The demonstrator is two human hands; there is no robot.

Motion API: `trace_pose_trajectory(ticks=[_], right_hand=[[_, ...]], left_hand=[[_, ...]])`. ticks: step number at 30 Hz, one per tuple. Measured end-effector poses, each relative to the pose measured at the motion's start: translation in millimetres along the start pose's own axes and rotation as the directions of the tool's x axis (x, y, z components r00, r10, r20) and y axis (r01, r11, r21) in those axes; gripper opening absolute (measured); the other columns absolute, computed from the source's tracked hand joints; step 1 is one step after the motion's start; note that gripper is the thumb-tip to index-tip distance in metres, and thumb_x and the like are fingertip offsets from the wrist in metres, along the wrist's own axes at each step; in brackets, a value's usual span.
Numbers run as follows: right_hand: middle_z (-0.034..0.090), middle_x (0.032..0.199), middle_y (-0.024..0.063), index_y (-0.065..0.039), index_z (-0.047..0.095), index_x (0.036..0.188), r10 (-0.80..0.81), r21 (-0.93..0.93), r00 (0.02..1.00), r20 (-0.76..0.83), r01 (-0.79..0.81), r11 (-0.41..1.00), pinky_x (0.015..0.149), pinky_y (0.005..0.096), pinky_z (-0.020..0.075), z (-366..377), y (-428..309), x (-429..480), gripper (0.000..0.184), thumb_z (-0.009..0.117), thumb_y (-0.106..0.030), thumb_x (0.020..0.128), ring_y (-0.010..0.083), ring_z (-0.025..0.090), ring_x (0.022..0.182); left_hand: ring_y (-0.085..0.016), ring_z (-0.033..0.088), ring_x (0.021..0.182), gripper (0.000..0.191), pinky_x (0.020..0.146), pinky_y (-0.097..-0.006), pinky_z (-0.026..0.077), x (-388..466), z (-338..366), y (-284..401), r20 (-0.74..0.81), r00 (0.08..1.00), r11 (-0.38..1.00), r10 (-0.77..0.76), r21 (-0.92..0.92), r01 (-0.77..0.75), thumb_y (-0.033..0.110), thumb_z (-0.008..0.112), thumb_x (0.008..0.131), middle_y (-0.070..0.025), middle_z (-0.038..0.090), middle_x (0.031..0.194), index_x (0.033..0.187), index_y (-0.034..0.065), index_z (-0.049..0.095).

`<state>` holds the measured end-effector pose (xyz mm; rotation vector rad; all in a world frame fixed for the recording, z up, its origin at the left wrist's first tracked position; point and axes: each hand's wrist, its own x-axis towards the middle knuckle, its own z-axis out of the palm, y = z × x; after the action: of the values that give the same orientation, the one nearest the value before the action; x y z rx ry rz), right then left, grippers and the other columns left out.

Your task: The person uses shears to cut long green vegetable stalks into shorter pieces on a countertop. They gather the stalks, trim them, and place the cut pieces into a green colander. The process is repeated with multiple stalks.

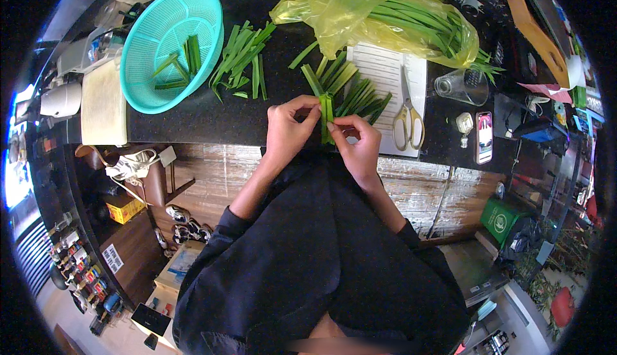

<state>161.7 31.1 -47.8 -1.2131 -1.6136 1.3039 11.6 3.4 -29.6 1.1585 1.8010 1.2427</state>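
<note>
Between my two hands, near the counter's front edge, is a folded strip of green leaf. My left hand pinches its upper left side between thumb and forefinger. From the right, my right hand pinches the strip lower down. Just beyond my fingers lies a pile of cut green leaf pieces, partly on a printed sheet. Scissors with pale yellow handles rest on that sheet, blades pointing away from me. Another heap of cut leaf strips lies farther left.
A turquoise plastic colander holds a few leaf pieces. At the back, a yellow plastic bag contains long green leaves. A clear glass lies on its side at right, near a phone and a small white case. A cutting board lies left.
</note>
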Motion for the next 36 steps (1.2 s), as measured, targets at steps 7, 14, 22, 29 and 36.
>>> trace_pose_trajectory(ticks=[7,14,22,29,36], right_hand=[[0.066,0.075,0.0066,0.000,0.064,0.091,-0.062,-0.032,0.997,-0.041,0.060,0.998,0.057,0.0239,0.0496,0,2,0,0.013,0.071,-0.001,0.080,0.0105,0.062,0.063],[0.066,0.079,0.0067,-0.001,0.063,0.104,-0.103,-0.086,0.992,-0.067,0.097,0.992,0.059,0.0238,0.0506,0,-1,1,0.025,0.070,0.001,0.080,0.0106,0.063,0.069],[0.067,0.082,0.0088,-0.003,0.064,0.103,-0.193,-0.185,0.979,-0.062,0.179,0.966,0.057,0.0268,0.0497,-3,2,2,0.027,0.070,-0.001,0.077,0.0174,0.064,0.068],[0.063,0.087,0.0086,-0.001,0.063,0.100,-0.245,-0.203,0.968,-0.050,0.231,0.952,0.064,0.0259,0.0510,-7,-3,3,0.025,0.070,0.003,0.076,0.0154,0.063,0.077],[0.064,0.090,0.0088,0.001,0.063,0.098,-0.262,-0.097,0.962,-0.072,0.255,0.962,0.071,0.0269,0.0506,-4,-9,3,0.021,0.070,0.003,0.078,0.0161,0.063,0.080]], left_hand=[[-0.015,0.069,0.080,0.013,0.074,-0.0274,0.053,-1,-2,6,0.034,0.999,0.999,-0.032,-0.042,0.033,0.007,0.069,0.082,-0.0110,0.073,0.088,0.092,-0.0005,0.071],[-0.014,0.069,0.079,0.013,0.074,-0.0273,0.053,-3,-2,5,0.070,0.998,0.999,0.003,-0.048,0.001,0.009,0.069,0.083,-0.0103,0.073,0.087,0.092,-0.0002,0.071],[-0.016,0.069,0.078,0.016,0.072,-0.0274,0.053,-5,0,7,0.101,0.993,0.995,0.068,-0.077,-0.061,0.006,0.069,0.082,-0.0134,0.072,0.087,0.095,-0.0024,0.070],[-0.018,0.069,0.079,0.015,0.072,-0.0282,0.053,-7,0,6,0.092,0.991,0.993,0.100,-0.069,-0.094,0.005,0.069,0.083,-0.0133,0.071,0.088,0.097,-0.0013,0.070],[-0.026,0.068,0.080,0.013,0.071,-0.0315,0.052,-8,2,8,0.037,0.975,0.976,0.219,-0.002,-0.219,0.002,0.066,0.083,-0.0143,0.069,0.088,0.096,0.0002,0.069]])
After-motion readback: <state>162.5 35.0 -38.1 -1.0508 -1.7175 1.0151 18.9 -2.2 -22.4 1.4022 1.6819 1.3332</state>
